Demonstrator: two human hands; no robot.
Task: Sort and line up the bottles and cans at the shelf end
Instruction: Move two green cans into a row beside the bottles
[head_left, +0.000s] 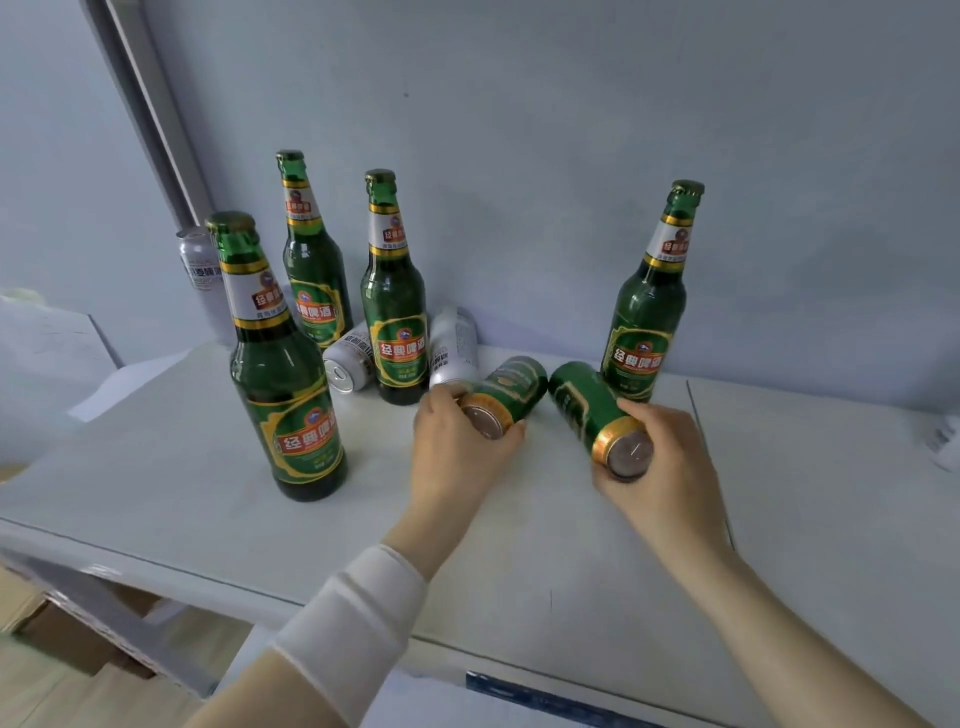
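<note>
Several green glass beer bottles stand upright on the white shelf (156, 467): one near the front left (283, 374), two further back (311, 260) (394, 301), and one at the right by the wall (649, 312). Two green cans lie on their sides in the middle. My left hand (457, 457) grips the base end of the left green can (511, 389). My right hand (670, 467) grips the other green can (587, 405). Two white cans lie behind the bottles (350, 361) (454, 343). A third white can (200, 270) stands upright at the back left.
The blue-grey wall (571, 156) closes the back of the shelf. A metal upright post (150, 114) rises at the left end. A seam (709, 457) splits the shelf board on the right. Below the front edge are the floor and cardboard boxes (78, 639).
</note>
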